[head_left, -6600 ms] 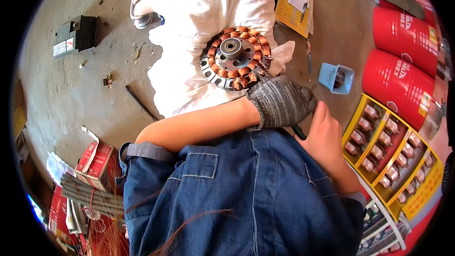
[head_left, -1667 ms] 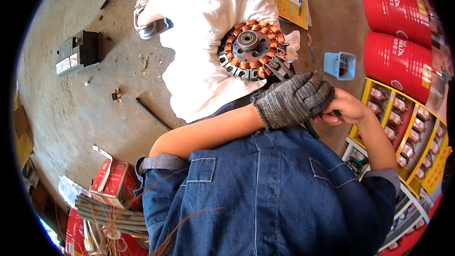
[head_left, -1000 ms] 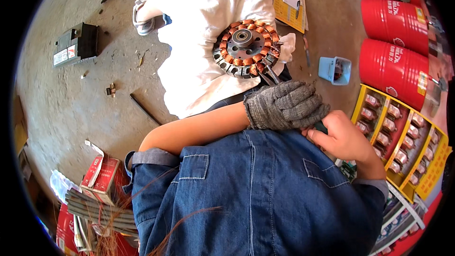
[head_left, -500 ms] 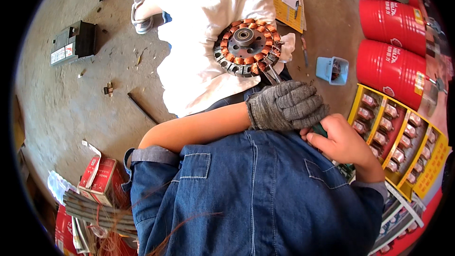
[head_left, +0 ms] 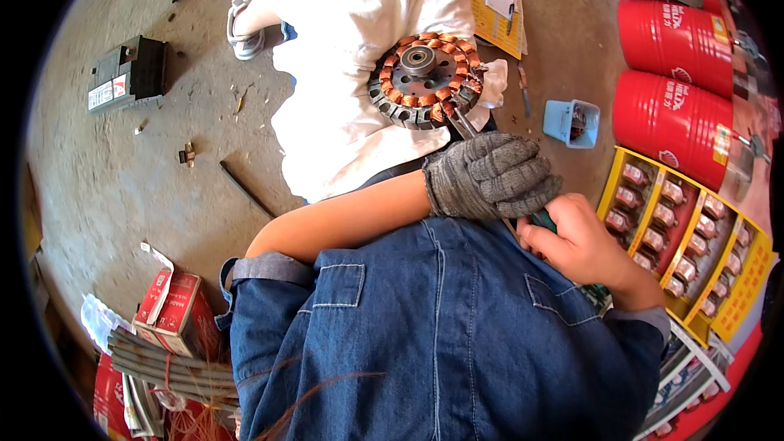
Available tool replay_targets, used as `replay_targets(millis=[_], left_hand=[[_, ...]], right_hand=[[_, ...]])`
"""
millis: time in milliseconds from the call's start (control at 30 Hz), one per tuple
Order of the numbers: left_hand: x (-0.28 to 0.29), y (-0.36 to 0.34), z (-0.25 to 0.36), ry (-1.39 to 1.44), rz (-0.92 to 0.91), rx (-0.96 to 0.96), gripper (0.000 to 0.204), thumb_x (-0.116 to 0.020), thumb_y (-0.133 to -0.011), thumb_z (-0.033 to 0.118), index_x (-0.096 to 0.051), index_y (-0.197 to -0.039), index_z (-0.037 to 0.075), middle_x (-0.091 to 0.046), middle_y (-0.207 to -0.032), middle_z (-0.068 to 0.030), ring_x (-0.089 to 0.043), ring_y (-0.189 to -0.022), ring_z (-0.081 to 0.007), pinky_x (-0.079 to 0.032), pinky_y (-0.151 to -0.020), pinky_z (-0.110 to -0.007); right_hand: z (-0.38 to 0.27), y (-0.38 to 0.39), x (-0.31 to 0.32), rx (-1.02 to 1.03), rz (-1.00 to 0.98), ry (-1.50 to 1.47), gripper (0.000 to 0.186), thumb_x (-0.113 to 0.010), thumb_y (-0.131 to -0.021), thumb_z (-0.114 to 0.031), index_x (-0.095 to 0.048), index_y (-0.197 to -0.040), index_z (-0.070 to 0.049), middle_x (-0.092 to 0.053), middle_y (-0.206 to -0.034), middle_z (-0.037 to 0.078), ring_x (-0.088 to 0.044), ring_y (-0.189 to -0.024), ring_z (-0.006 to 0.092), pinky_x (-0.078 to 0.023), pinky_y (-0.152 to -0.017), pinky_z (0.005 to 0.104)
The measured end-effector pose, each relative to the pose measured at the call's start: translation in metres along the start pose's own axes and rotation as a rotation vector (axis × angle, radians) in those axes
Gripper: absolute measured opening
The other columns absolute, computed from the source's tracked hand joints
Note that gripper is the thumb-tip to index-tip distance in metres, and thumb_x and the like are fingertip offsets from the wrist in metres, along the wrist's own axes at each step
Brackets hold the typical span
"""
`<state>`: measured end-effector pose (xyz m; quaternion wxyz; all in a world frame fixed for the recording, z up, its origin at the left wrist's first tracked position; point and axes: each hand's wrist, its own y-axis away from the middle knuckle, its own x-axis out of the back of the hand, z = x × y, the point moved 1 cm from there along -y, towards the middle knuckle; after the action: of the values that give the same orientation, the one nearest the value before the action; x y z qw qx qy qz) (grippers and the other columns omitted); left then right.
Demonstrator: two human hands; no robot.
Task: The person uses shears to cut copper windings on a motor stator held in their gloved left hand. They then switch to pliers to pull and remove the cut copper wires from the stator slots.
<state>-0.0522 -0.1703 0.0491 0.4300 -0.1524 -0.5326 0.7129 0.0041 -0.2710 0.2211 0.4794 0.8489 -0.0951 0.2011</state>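
Observation:
A round motor stator [head_left: 416, 77] with copper coils and a bearing in its middle rests on white cloth [head_left: 335, 49] over my lap. In a grey knit glove, my left hand [head_left: 494, 175] is closed around long metal pliers [head_left: 462, 122], whose slim jaws reach the coils at the stator's near right edge. My bare right hand [head_left: 578, 241] is also closed, gripping a green handle end just beside the glove. The glove hides the tool's middle, so how the handles sit inside it is not visible.
Right of my lap, a light blue bin [head_left: 572, 122] stands before red drums [head_left: 670, 118] and a yellow rack of small bottles [head_left: 682, 237]. A clipboard [head_left: 496, 8] lies ahead. On the left floor are a black battery [head_left: 126, 73], a dark rod [head_left: 245, 189] and a red box [head_left: 175, 310].
The plier jaws look closer together at the coils. My gloved left hand has shifted slightly up and left, and my right hand has moved slightly left with it.

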Motion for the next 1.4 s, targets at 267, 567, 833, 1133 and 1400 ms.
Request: replay_targets(millis=[267, 567, 833, 1133, 1400], left_hand=[[0.004, -0.006, -0.006, -0.027, 0.007, 0.108, 0.045, -0.066, -0.068, 0.029, -0.071, -0.111, 0.016, -0.066, -0.108, -0.0059, -0.064, -0.099, -0.0271, -0.054, -0.08, -0.04], [0.003, -0.004, -0.002, -0.023, 0.001, 0.109, 0.045, -0.066, -0.069, 0.027, -0.072, -0.112, 0.014, -0.066, -0.11, -0.0059, -0.064, -0.102, -0.0289, -0.055, -0.082, -0.043], [-0.001, -0.002, -0.004, 0.075, 0.073, 0.24, 0.05, -0.068, -0.066, 0.027, -0.072, -0.114, 0.013, -0.065, -0.102, -0.0066, -0.064, -0.091, -0.0284, -0.051, -0.075, -0.043], [-0.007, -0.008, -0.003, -0.019, 0.064, 0.275, 0.049, -0.068, -0.069, 0.025, -0.067, -0.117, 0.013, -0.065, -0.102, -0.0067, -0.063, -0.088, -0.0267, -0.05, -0.07, -0.042], [0.005, -0.028, -0.002, 0.098, -0.136, 0.449, 0.045, -0.069, -0.071, 0.029, -0.068, -0.112, 0.013, -0.067, -0.106, -0.0066, -0.064, -0.092, -0.0279, -0.049, -0.08, -0.046]], right_hand=[[0.023, -0.011, 0.007, -0.163, -0.134, -0.47, 0.019, -0.059, -0.089, -0.016, -0.064, -0.095, 0.001, -0.062, -0.074, 0.007, -0.058, -0.067, 0.0151, -0.045, -0.062, 0.0327], [0.001, -0.015, 0.02, -0.305, -0.122, -0.512, 0.017, -0.058, -0.094, -0.017, -0.064, -0.093, -0.001, -0.051, -0.062, -0.004, -0.044, -0.055, 0.0034, -0.034, -0.051, 0.0237], [0.0, -0.017, 0.012, -0.333, -0.162, -0.774, 0.022, -0.059, -0.097, -0.023, -0.062, -0.089, -0.003, -0.05, -0.067, -0.006, -0.044, -0.06, 0.0027, -0.033, -0.052, 0.0225], [0.025, -0.005, 0.01, 0.071, 0.077, -0.437, 0.059, -0.06, -0.095, -0.016, -0.037, -0.145, 0.004, -0.051, -0.137, 0.012, -0.05, -0.125, 0.0188, -0.037, -0.109, 0.0347], [0.031, -0.013, 0.018, -0.256, -0.286, -1.177, 0.06, -0.047, -0.096, -0.01, -0.026, -0.152, -0.005, -0.049, -0.139, 0.017, -0.059, -0.12, 0.0379, -0.05, -0.101, 0.0489]])
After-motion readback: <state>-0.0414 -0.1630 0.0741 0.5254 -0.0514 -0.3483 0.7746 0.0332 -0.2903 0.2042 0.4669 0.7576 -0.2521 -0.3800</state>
